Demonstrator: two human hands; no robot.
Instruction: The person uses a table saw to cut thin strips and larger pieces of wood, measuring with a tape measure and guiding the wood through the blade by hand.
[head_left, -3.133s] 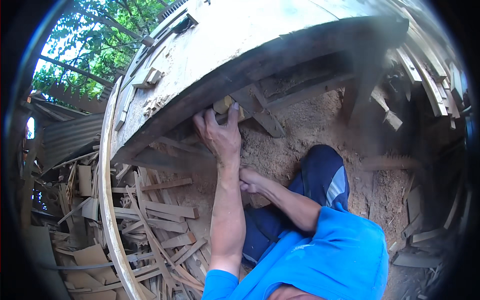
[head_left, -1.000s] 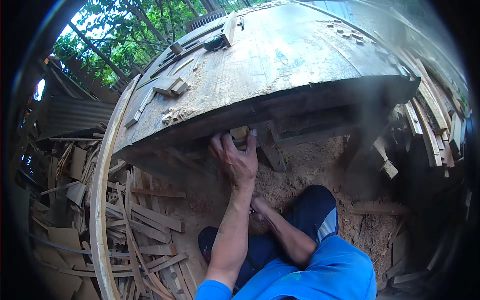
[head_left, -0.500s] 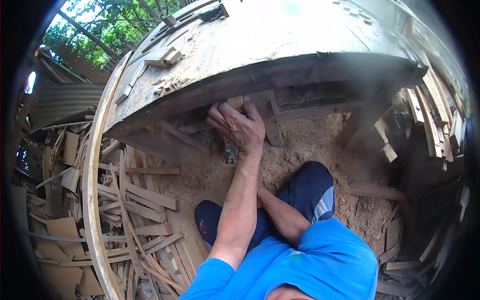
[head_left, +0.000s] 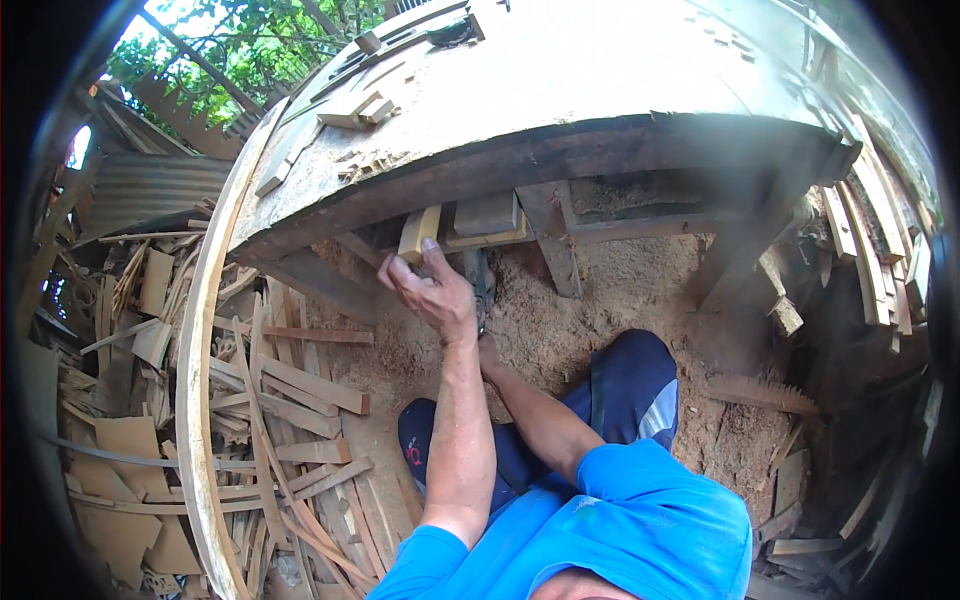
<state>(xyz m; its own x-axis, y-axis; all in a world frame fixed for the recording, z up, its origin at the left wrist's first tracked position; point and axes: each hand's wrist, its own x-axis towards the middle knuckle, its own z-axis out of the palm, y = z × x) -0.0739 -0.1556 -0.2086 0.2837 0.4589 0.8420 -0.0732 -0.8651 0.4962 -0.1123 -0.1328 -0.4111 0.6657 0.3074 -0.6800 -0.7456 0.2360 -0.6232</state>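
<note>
My left hand (head_left: 435, 290) reaches under the front edge of the workbench (head_left: 560, 155). Its thumb and fingers grip a pale wooden block (head_left: 419, 236), which is tilted. Just right of that block, a greyish flat wooden piece (head_left: 487, 214) and a yellowish strip of wood (head_left: 490, 239) lie below the bench edge. My right hand (head_left: 488, 350) is low behind my left forearm, close to a dark upright metal part (head_left: 481, 285). Its fingers are hidden, so I cannot tell what it holds.
Loose boards and offcuts (head_left: 310, 400) are piled at the left, beside a long curved plank (head_left: 190, 350). Sawdust (head_left: 640, 280) covers the ground under the bench. Wood strips (head_left: 865, 240) lean at the right, and small blocks (head_left: 350, 110) lie on the bench top.
My left hand has moved left and nearer with the wooden block, whose face now shows more. The flat piece and strip beside it have come into view. The whole view has shifted slightly.
</note>
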